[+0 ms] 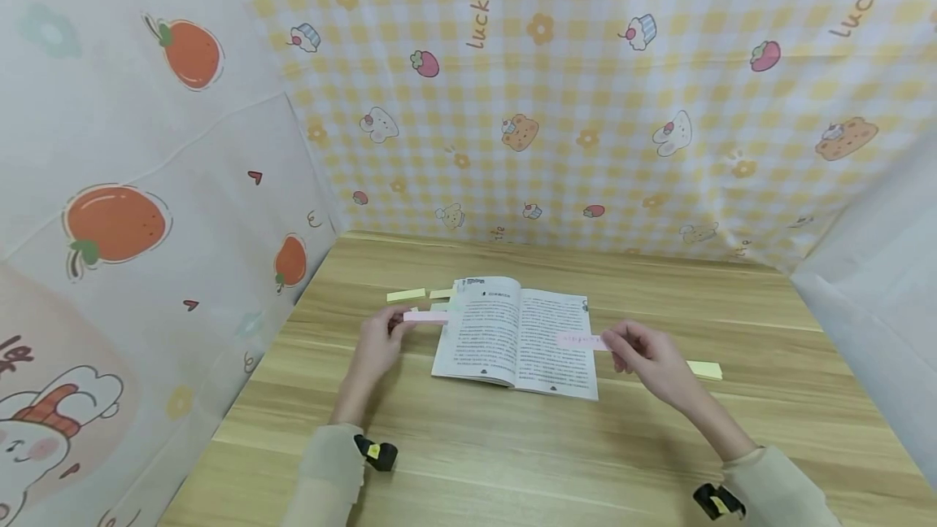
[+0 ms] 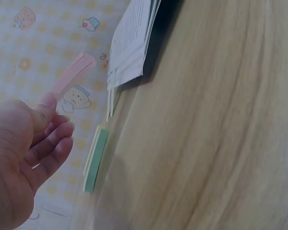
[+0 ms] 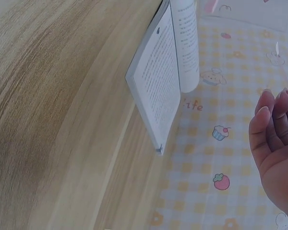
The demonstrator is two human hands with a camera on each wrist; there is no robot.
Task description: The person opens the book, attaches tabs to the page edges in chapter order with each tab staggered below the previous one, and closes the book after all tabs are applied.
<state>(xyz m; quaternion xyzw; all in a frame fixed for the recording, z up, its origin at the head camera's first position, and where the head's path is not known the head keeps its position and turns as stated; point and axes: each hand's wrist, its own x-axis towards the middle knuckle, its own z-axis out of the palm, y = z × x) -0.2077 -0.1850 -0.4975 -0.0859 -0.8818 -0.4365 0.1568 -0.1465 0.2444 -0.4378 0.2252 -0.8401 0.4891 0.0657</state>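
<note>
An open book (image 1: 479,332) with printed pages lies on the table. Left of it, my left hand (image 1: 384,332) pinches a pink pad of sticky tabs (image 1: 426,316) between thumb and fingers; in the left wrist view the pad (image 2: 74,74) points up and away from the thumb. Over the book's right edge, my right hand (image 1: 644,356) pinches a single pale pink sticky tab (image 1: 581,341), whose free end overlaps the right page. Whether that tab touches the paper I cannot tell. Pale tabs (image 1: 441,294) stick out from the left page's edge.
A yellow sticky-tab pad (image 1: 406,296) lies beyond the left hand; the left wrist view shows its green side (image 2: 97,160). Another yellow pad (image 1: 705,370) lies right of the right hand. Patterned cloth (image 1: 542,88) hangs behind the wooden table (image 1: 468,454).
</note>
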